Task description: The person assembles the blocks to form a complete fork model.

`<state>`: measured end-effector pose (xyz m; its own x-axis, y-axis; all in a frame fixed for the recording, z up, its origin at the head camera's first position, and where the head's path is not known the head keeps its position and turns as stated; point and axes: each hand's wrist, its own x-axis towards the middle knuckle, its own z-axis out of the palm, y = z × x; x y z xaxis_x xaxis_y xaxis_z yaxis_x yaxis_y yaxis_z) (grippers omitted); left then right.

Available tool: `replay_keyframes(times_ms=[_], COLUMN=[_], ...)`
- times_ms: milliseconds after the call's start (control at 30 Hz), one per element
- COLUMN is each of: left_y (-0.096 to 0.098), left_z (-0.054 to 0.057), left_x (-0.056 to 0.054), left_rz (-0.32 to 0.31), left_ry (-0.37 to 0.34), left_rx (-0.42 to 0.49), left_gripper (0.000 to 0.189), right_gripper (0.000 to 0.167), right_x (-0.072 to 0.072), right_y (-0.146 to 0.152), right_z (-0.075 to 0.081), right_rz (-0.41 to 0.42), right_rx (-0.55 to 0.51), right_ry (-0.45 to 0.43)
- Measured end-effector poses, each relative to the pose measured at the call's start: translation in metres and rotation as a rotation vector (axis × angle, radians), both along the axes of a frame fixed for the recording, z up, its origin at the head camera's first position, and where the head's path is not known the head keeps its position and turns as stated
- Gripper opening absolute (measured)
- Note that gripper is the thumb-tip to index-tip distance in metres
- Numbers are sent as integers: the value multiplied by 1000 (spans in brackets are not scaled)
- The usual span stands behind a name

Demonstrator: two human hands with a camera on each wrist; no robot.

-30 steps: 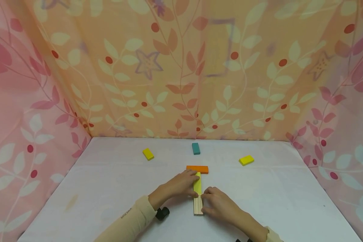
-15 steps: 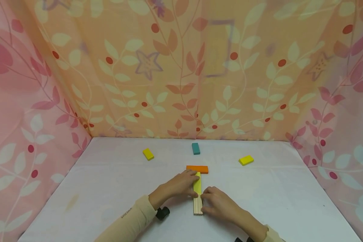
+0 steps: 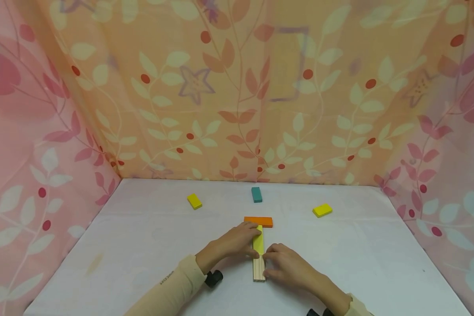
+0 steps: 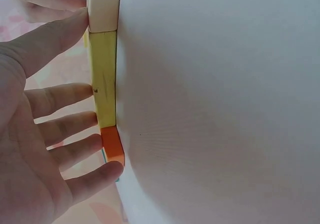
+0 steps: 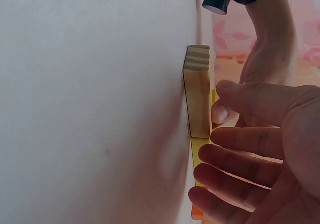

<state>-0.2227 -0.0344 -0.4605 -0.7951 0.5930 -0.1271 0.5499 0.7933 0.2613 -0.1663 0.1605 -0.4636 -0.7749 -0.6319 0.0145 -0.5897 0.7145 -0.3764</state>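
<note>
A plain wooden block (image 3: 258, 268) lies end to end with a yellow block (image 3: 258, 239) on the white table. Beyond them an orange block (image 3: 258, 221) lies crosswise, touching the yellow one's far end. My left hand (image 3: 234, 242) rests along the left side; in the left wrist view its fingertips touch the yellow and orange blocks, and its thumb is at the seam with the wooden block (image 4: 104, 6). On the other side, my right hand (image 3: 290, 266) has its thumb and fingers spread beside the wooden block (image 5: 200, 96) and the seam. Neither hand wraps round a block.
Toward the back of the table (image 3: 154, 245) lie a yellow block (image 3: 195, 201) at left, a teal block (image 3: 256, 194) in the middle and another yellow block (image 3: 322, 210) at right. Floral cloth (image 3: 237, 96) hangs behind and at both sides.
The head view has shifted very slightly. Hands and blocks stay in the same places relative to each other.
</note>
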Motion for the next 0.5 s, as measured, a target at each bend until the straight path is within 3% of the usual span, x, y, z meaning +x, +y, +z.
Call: replay_keyframes(times_ms=[300,500], left_y=[0,0], left_z=[1,1], left_x=[1,-1], left_rz=[-4,13], left_ry=[16,-10], left_rx=[10,14], left_gripper=[63,65], right_gripper=[33,32], right_x=[-3,-6], right_y=[8,17], right_z=[-2,-1], right_rz=[0,-27], right_rx=[0,0], right_ry=[-13,-25])
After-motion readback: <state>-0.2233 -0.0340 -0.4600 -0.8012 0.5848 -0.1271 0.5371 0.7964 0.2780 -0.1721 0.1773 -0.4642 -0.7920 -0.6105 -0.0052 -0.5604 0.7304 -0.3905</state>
